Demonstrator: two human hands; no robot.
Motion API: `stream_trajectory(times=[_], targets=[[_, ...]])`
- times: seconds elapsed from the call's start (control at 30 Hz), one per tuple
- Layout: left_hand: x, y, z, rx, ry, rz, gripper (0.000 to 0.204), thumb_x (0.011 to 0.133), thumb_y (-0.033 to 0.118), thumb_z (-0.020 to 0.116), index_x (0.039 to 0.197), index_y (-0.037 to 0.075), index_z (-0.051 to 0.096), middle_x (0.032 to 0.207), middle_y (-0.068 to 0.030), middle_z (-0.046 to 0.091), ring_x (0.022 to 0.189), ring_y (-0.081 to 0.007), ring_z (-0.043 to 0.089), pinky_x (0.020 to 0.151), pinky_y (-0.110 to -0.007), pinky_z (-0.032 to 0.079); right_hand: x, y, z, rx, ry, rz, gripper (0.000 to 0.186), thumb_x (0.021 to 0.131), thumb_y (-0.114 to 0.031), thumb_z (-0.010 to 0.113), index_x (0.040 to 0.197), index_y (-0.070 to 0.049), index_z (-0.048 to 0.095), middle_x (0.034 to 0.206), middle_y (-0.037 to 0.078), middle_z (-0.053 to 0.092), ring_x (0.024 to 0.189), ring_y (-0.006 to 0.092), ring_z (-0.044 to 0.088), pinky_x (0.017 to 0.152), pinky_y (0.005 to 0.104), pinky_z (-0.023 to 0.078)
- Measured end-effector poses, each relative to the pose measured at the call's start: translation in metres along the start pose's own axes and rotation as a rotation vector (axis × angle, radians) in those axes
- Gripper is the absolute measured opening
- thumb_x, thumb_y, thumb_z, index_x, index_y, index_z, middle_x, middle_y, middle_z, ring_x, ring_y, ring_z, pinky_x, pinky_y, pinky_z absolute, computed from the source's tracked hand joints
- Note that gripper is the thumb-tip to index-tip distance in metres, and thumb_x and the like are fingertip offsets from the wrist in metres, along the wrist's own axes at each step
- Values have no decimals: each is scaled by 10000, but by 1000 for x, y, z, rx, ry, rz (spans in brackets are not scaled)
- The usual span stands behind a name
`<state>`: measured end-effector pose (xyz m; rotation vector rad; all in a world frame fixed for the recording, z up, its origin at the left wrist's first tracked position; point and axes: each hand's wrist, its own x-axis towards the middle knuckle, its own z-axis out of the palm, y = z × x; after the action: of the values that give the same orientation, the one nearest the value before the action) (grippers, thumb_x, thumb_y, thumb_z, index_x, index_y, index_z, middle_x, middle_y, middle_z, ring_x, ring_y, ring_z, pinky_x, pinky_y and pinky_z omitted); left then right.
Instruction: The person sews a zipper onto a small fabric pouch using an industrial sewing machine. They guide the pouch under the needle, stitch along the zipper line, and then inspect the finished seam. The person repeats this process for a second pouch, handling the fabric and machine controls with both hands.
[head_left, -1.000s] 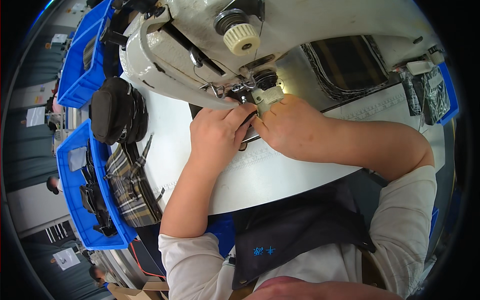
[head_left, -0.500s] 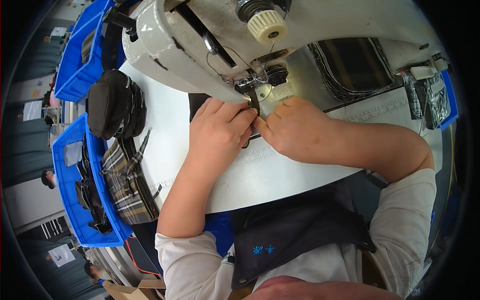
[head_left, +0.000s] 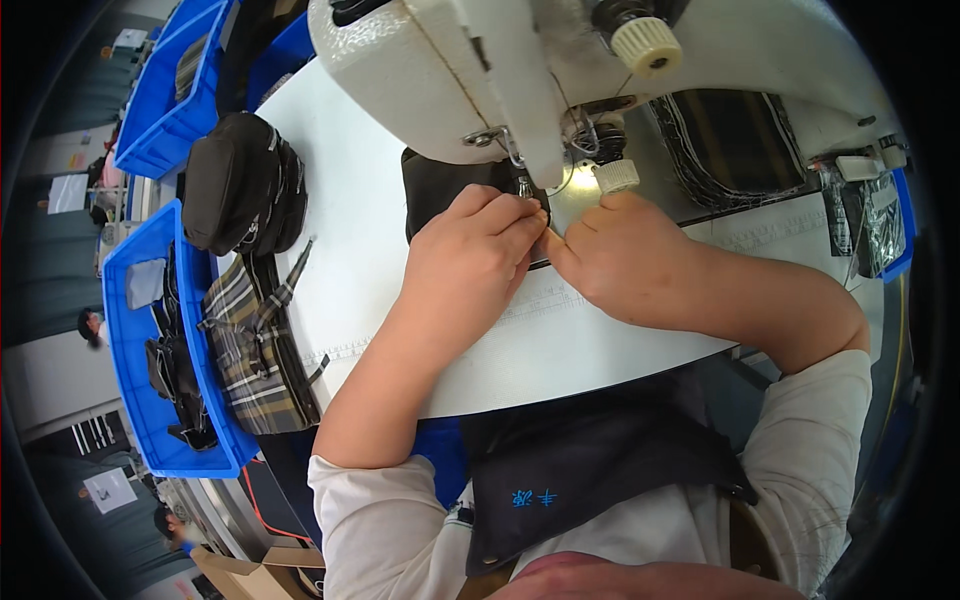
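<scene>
A dark fabric piece (head_left: pixel 428 192) lies under the head of a white sewing machine (head_left: pixel 400 85), to the left of the needle area. My left hand (head_left: pixel 472 248) is closed on its edge, with thumb and fingers pinched just in front of the presser foot (head_left: pixel 523 188). Right beside it, my right hand (head_left: pixel 618 255) is curled, thumb and forefinger pinching at the same edge. The two hands' fingertips nearly meet there and cover the seam. A cream knob (head_left: pixel 617 177) stands just behind the right hand.
Dark stacked panels (head_left: pixel 735 145) lie right of the needle. On the left are a stack of dark caps or pouches (head_left: pixel 232 185), plaid fabric pieces (head_left: pixel 250 350) and a blue bin (head_left: pixel 130 370) with dark pieces. Packets (head_left: pixel 868 220) sit at the far right.
The view has shifted, so machine and hands appear farther right. More of the dark fabric shows left of the needle. Both hands stay pinched together at its edge.
</scene>
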<state>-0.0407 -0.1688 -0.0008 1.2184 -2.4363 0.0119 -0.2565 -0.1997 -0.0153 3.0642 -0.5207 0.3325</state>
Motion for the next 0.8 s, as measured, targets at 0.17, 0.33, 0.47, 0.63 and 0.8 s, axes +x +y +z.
stream_trajectory(times=[0.17, 0.33, 0.47, 0.63, 0.8], targets=[[0, 0, 2, 13, 7, -27, 272, 733, 56, 786, 1004, 70, 762, 1060, 25, 714, 961, -188, 649, 786, -294, 580, 1, 0, 3, -28, 29, 11, 162, 828, -118, 655, 954, -20, 680, 717, 43, 679, 650, 203, 669, 654, 365, 479], [3, -4, 6, 55, 13, -75, 311, 730, 37, 755, 1040, 65, 764, 1093, 23, 714, 996, -191, 652, 798, -300, 591, 4, 6, 10, -6, 85, 87, 195, 833, -114, 655, 996, -9, 678, 704, 44, 661, 667, 227, 668, 665, 372, 489], [4, -5, 7, 42, 2, -118, 324, 808, 32, 743, 1120, 115, 777, 1128, 16, 731, 997, -231, 677, 819, -345, 588, 5, 5, 14, 10, 135, 99, 195, 848, -101, 654, 1019, -9, 674, 680, 47, 643, 660, 243, 657, 662, 382, 487], [3, -10, 7, -11, 1, -101, 325, 804, 26, 745, 1115, 113, 782, 1132, 6, 734, 984, -243, 679, 823, -354, 580, 4, 6, 13, 46, 58, 102, 346, 836, -92, 664, 1169, 1, 681, 712, 53, 613, 680, 222, 644, 586, 370, 494], [4, -11, 4, -46, 2, -93, 319, 796, 14, 747, 1099, 106, 786, 1101, -4, 737, 970, -257, 682, 816, -365, 574, 4, 8, 10, 78, -18, 80, 457, 826, -88, 667, 1272, 13, 681, 743, 54, 610, 685, 207, 631, 551, 358, 492]])
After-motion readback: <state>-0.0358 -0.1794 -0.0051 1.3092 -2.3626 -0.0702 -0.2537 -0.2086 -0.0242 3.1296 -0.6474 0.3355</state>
